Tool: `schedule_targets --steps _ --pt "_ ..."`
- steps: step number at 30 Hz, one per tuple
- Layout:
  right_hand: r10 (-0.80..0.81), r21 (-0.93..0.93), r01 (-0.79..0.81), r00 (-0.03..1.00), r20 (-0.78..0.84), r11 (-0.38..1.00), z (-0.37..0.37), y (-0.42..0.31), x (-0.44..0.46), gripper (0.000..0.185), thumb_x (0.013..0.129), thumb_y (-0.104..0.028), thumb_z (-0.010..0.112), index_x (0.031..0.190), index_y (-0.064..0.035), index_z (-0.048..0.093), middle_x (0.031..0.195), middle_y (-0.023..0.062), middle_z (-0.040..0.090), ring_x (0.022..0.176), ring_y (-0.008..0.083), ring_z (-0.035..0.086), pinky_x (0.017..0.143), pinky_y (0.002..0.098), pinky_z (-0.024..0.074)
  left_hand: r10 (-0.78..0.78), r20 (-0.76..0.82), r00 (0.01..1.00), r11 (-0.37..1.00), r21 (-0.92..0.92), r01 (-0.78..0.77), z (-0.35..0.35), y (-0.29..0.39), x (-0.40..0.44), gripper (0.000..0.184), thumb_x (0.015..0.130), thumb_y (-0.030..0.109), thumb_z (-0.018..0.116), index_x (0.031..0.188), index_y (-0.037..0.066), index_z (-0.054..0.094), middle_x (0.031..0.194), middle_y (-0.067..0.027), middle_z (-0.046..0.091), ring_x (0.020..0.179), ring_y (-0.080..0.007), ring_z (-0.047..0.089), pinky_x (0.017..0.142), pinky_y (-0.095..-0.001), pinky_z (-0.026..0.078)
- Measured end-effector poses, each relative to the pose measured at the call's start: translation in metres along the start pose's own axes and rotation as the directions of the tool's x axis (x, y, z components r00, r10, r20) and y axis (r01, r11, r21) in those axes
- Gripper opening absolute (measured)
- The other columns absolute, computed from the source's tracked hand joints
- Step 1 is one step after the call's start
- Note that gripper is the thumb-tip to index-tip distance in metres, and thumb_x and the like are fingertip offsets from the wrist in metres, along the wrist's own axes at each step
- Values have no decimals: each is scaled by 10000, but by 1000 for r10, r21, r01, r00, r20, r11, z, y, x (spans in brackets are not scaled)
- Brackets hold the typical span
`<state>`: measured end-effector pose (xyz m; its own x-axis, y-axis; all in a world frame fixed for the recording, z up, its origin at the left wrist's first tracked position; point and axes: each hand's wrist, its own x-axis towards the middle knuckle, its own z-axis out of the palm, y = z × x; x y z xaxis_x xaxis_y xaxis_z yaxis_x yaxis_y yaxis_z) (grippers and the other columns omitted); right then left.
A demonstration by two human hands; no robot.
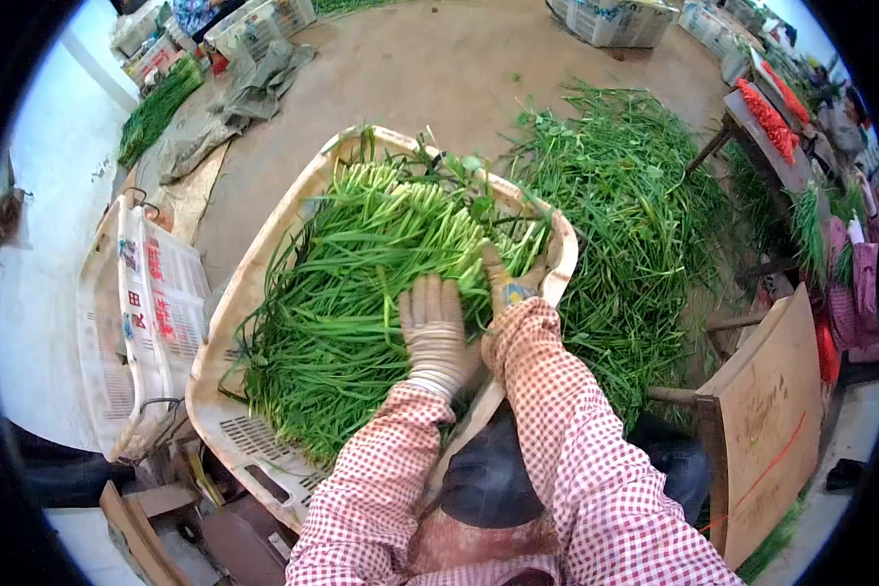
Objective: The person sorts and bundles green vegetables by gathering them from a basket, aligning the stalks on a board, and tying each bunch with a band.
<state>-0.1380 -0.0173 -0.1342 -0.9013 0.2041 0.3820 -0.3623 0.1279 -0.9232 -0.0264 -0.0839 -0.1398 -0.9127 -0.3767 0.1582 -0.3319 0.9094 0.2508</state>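
Note:
A large cream plastic crate [298,220] is tilted in front of me, heaped with garlic chives [347,293]. Their pale cut ends lie toward the upper right and their green leaves fan to the left. My left hand [432,327], in a dirty striped glove, rests flat on the leaves with its fingers stretched out. My right hand [513,288], gloved too, presses against the pale stem ends beside the crate's right rim. One digit of it points up along the stems; its other fingers are partly hidden.
Loose greens [635,215] cover the floor right of the crate. White crates [151,313] stand at left, and another crate [615,24] sits far back. A wooden chair [767,420] is close at right, below a bench [772,146] with red ties. Grey cloth [264,83] lies back left.

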Motion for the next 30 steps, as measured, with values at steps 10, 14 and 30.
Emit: schedule_targets --steps 10,14,30 --pt "759 -210 -860 266 595 466 -2 -22 2 753 765 -247 778 1355 -7 379 1164 156 575 1039 227 574 878 314 482 -212 178 961 910 -323 261 -39 -10 4 1023 561 361 844 1345 -44 325 1149 -240 553 1051 -401 544 936 -446 427" --pt "566 31 -708 588 577 705 46 -1 -60 701 783 -332 764 1303 -5 427 1093 148 623 963 224 605 837 332 490 -134 132 982 869 -461 180 -36 -39 0 1057 532 358 860 1351 -44 325 1134 -238 546 1071 -402 532 954 -442 424" --pt "627 -558 -417 735 258 717 -6 -18 -13 706 818 -312 678 1377 -52 333 1274 241 505 1159 352 535 915 430 498 -347 211 914 52 -968 244 21 -67 7 950 512 -42 817 1330 49 344 1255 -84 526 1128 -221 544 999 -399 460"
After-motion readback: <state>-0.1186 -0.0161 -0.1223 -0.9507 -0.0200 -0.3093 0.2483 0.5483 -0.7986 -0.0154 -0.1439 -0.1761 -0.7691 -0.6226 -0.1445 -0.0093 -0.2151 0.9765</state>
